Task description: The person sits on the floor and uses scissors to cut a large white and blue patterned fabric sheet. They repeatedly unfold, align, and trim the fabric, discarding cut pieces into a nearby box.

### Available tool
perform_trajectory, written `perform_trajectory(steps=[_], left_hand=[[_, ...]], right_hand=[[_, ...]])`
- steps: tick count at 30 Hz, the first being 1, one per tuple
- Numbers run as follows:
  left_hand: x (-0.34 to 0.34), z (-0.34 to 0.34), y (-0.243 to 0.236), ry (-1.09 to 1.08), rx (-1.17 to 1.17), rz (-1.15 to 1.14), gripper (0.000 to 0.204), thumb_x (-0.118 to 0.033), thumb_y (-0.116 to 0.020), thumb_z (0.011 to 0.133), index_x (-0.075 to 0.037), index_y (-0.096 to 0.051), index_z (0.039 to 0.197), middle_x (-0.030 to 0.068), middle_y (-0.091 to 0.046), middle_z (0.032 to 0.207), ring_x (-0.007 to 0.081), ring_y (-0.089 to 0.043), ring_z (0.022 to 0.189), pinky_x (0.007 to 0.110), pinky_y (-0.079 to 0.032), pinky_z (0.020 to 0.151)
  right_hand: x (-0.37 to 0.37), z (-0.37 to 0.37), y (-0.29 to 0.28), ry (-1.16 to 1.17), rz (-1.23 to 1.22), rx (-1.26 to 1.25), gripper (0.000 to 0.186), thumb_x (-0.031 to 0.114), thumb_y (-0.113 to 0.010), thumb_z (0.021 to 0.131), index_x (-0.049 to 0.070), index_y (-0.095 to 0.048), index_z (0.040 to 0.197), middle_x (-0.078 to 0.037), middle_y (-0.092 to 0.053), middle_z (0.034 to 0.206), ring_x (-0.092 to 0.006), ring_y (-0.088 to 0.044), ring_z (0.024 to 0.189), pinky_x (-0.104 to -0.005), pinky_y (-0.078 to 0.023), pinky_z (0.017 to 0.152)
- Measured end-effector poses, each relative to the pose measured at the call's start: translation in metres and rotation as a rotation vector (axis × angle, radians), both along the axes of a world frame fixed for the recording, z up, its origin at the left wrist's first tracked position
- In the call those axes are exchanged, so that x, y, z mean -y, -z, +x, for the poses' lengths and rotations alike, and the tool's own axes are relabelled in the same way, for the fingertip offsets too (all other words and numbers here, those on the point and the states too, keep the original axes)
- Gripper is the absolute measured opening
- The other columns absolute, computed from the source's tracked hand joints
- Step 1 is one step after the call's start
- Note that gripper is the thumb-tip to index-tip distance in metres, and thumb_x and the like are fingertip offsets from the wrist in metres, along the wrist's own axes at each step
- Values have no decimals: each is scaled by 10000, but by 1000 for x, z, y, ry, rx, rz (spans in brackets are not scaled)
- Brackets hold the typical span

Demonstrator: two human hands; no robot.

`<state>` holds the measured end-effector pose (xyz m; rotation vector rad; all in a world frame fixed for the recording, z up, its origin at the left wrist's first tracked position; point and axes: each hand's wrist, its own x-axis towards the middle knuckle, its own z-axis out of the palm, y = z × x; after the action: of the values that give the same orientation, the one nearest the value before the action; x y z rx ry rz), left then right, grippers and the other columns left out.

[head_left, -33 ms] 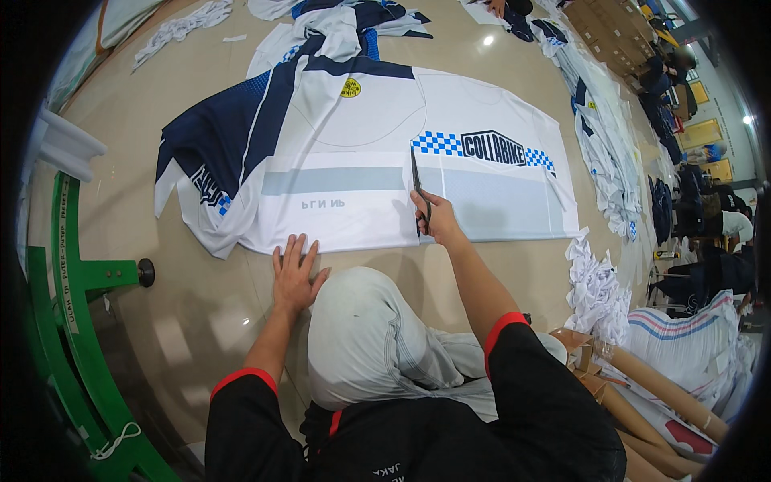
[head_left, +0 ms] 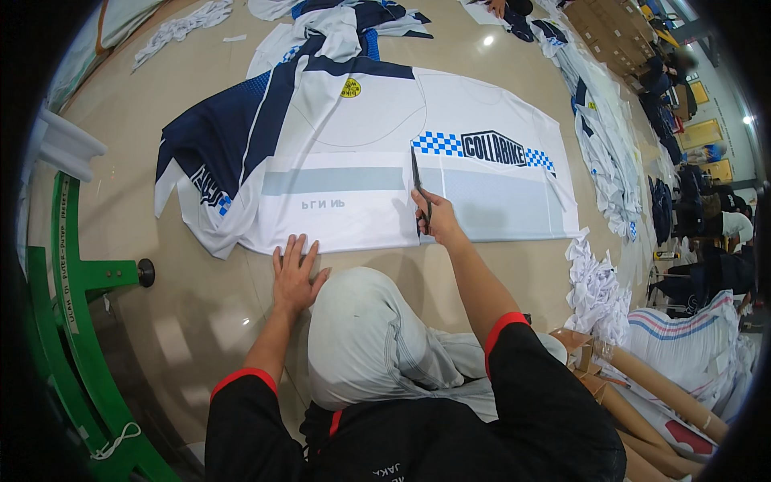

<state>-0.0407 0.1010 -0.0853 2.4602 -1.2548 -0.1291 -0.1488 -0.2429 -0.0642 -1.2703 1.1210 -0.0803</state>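
A white fabric sheet [head_left: 353, 128] with grey bands, blue checks and printed logos lies spread on the floor before me. My right hand [head_left: 435, 215] is closed on black scissors [head_left: 416, 167], whose blades point away from me along a vertical line just left of the checked band. My left hand [head_left: 295, 273] rests with fingers spread at the sheet's near edge, left of my bent knee. Navy printed fabric [head_left: 210, 120] is bunched over the sheet's left part, and more navy and white pieces [head_left: 325, 24] lie beyond it.
A green metal frame [head_left: 68, 265] with a black foot stands at my left. White scraps [head_left: 594, 285], cardboard tubes [head_left: 658, 386] and a white sack [head_left: 679, 337] lie at my right. Fabric piles [head_left: 610, 177] line the right side, with boxes [head_left: 598, 36] and other people [head_left: 731, 221] beyond.
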Motion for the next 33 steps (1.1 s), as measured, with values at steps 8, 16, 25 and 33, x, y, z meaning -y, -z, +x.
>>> perform_trajectory(steps=[8, 16, 25, 33], left_hand=[[3, 1, 2, -12, 3, -4, 625, -419, -662, 897, -138, -507, 1434, 156, -388, 1532, 344, -298, 1458, 587, -192, 1162], [4, -1, -3, -62, -7, -65, 686, -459, -654, 893, -74, -487, 1435, 192, -399, 1519, 346, -327, 1441, 571, -230, 1140], [-7, 14, -3, 273, -247, 111, 521, -354, -618, 883, -58, -580, 1310, 149, -662, 1021, 335, -568, 783, 457, -441, 807], [61, 94, -41, 99, 34, 280, 762, -532, -562, 929, -175, -321, 1557, 189, -251, 1612, 351, -196, 1503, 649, -155, 1153]], right_hand=[[14, 30, -13, 47, 62, -27, 510, 468, -791, 837, 141, -675, 1210, 32, -550, 669, -78, -495, 477, -241, -420, 432], [14, 24, -10, 39, 115, 62, 487, 465, -774, 853, 110, -667, 1169, 17, -546, 690, -80, -491, 498, -246, -410, 442], [27, -91, -34, -238, 174, 9, 611, 457, -763, 859, 54, -624, 1296, -14, -614, 774, -75, -496, 547, -237, -423, 472], [-43, -85, -26, 8, 243, 45, 683, 496, -764, 849, 152, -549, 1399, -32, -605, 783, -99, -511, 511, -269, -437, 442]])
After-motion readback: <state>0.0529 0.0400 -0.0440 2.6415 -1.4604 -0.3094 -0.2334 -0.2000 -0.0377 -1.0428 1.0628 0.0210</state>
